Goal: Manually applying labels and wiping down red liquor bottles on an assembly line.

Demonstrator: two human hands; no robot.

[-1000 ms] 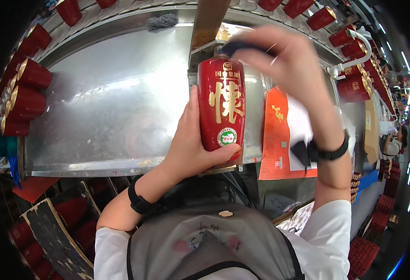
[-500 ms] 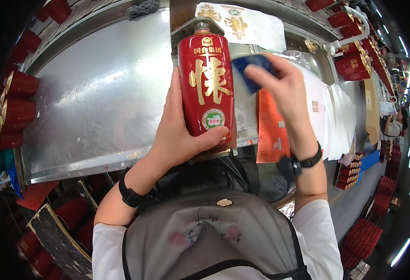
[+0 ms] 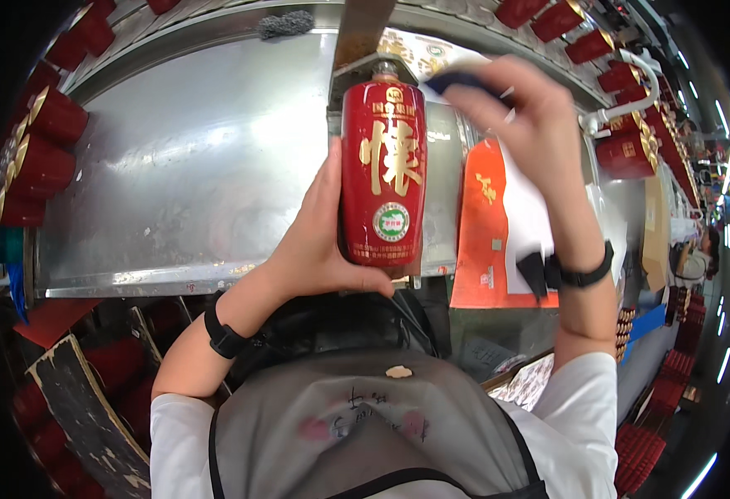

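A glossy red bottle (image 3: 384, 170) with gold characters and a round green-and-white emblem lies with its neck pointing away from me. My left hand (image 3: 319, 258) is wrapped round its lower left side, the thumb along the base. To the right of the bottle's neck, my right hand (image 3: 540, 116) is raised and pinches a thin, dark blue flat piece (image 3: 456, 81). Motion blurs that piece, so whether it is cloth or plastic I cannot tell. It is close to the bottle's shoulder; contact is unclear.
The steel worktop (image 3: 190, 166) spreads to the left, with a grey scouring pad (image 3: 286, 25) at its back. Orange-red sheets (image 3: 477, 241) and white sheets (image 3: 527, 208) lie at right, near a white pipe (image 3: 631, 106). Several red containers (image 3: 57, 116) stand along the left.
My right hand has lifted up and to the right, turning the blue piece nearly edge-on. My left thumb has slid down from the bottle's front to its base. The view has shifted slightly.
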